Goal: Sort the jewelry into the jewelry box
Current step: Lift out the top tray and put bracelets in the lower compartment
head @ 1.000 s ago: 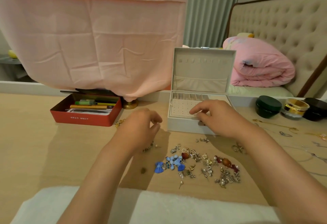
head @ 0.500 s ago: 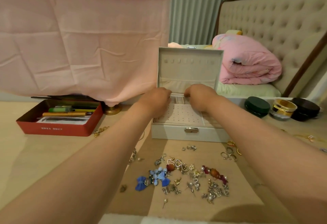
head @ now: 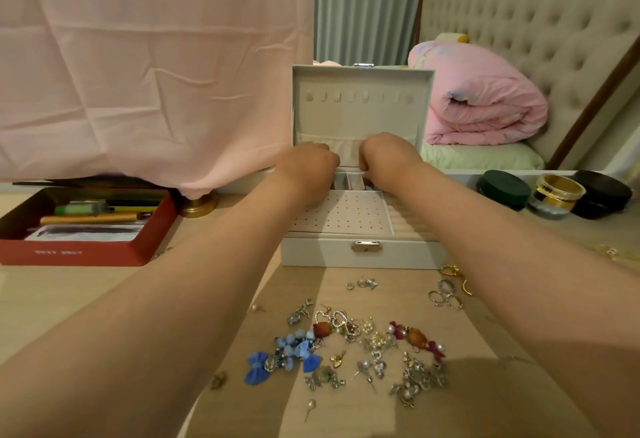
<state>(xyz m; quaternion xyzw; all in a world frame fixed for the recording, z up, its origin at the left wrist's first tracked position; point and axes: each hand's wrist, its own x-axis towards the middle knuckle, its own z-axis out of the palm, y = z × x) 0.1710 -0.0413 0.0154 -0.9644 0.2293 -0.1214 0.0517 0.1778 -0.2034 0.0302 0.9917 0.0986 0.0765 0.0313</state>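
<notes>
red tin left | pink quilt on bed | jars right

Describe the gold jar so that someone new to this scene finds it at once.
Start at the open white jewelry box and look right to three round containers by the bed. The gold jar is the middle one, shiny between a dark green tub and a black tub.

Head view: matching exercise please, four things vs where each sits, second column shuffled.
Things:
1 red tin
2 gold jar
3 blue bow
4 pink quilt

Places:
A on the bed
B on the table, left of the jewelry box
C on the table, right of the jewelry box
D in the loose pile in front of the jewelry box

Pairs: 1-B, 2-C, 3-D, 4-A
</notes>
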